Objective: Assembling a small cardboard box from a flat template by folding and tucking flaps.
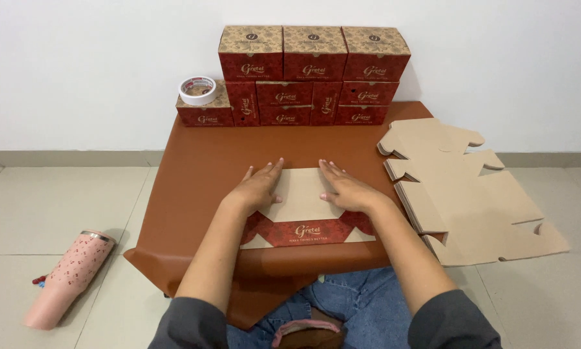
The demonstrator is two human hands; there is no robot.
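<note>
Matt brown cardboard box blank; smooth leather-like table cover; pink plastic tumbler; glossy floor tiles.

Left hand and right hand flat on folded box blank, brown table, stacked red boxes behind

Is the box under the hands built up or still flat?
Flat. The box blank lies spread on the brown table, with the left hand and right hand pressing it.

A flat box blank, tan with a red patterned band along its near edge, lies at centre. At 12 o'clock stand 9 assembled red-and-tan boxes against the wall. At 3 o'clock lies a stack of plain tan blanks.
</note>
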